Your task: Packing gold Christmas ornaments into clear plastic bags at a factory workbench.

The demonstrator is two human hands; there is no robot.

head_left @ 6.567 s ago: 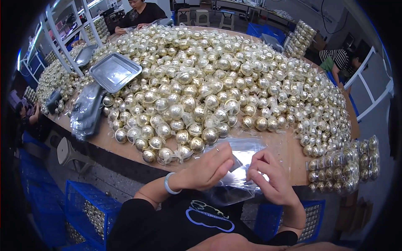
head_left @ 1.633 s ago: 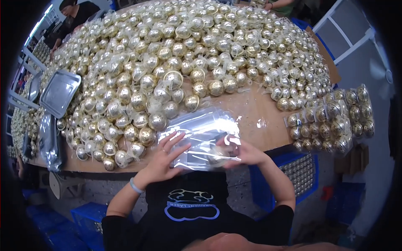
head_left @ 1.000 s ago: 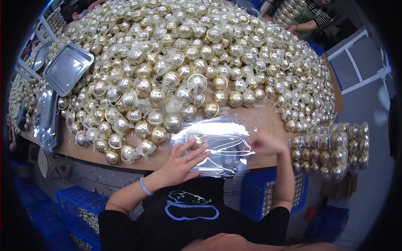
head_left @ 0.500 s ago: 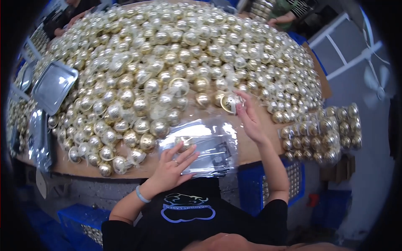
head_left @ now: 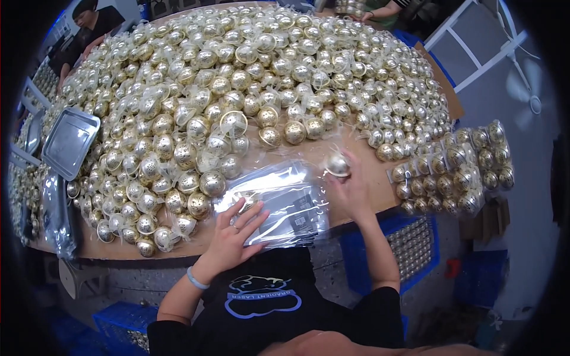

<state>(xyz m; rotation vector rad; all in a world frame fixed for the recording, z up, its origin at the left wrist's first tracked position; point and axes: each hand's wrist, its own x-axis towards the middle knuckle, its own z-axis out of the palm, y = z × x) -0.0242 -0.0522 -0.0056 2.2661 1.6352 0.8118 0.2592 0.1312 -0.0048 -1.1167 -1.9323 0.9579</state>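
My right hand (head_left: 351,193) is closed round a shiny pale gold ball (head_left: 337,164), held by the fingers just beyond the right side of a stack of clear plastic bags (head_left: 282,216). On that stack lies my left hand (head_left: 240,232), its fingers spread and reaching over the bags' left part. Another gold ball (head_left: 249,199) shows at its fingertips, partly covered by them. Dark printed panels show through the shiny bags. Beyond both hands spreads a large heap of gold patterned balls (head_left: 228,77), many with pale ribbon or film.
Clear packs of gold balls (head_left: 451,175) stand at the table's right edge. A metal tray (head_left: 71,144) lies at the left. Blue crates (head_left: 350,255) with balls sit below the table. A fan (head_left: 534,104) stands far right. Two other people (head_left: 98,26) work across the table.
My right hand has drawn the ball away from the heap, nearer to me and beside the bags. My left hand stays on the bags. The whole view has shifted a little.
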